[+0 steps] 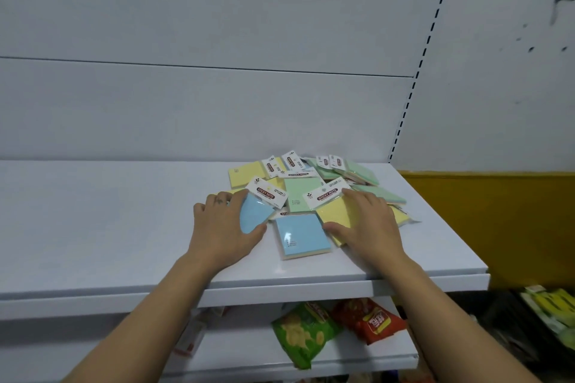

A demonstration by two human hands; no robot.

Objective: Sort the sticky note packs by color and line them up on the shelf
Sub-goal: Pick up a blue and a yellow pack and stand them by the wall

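Item: sticky note pile point(300, 193) in yellow, green and blue, unsorted, on the right half of the shelf point(93, 227). Toward the shelf's front we hold a blue pack point(256, 214), left hand point(222, 224) clamped round it, thumb on its near edge. Right hand point(368, 224) lies on a yellow pack point(336, 216); gripping or only pressing, we cannot tell. Handling, as we judge: light, stiff pads in slick wrap, apt to slide; take by opposite edges, not the card header. Snack bags point(306, 333) below the shelf.

My forearms reach forward, palms down. My left hand point(224, 224) pinches a blue pack point(255, 217); my right hand point(370, 224) lies flat.
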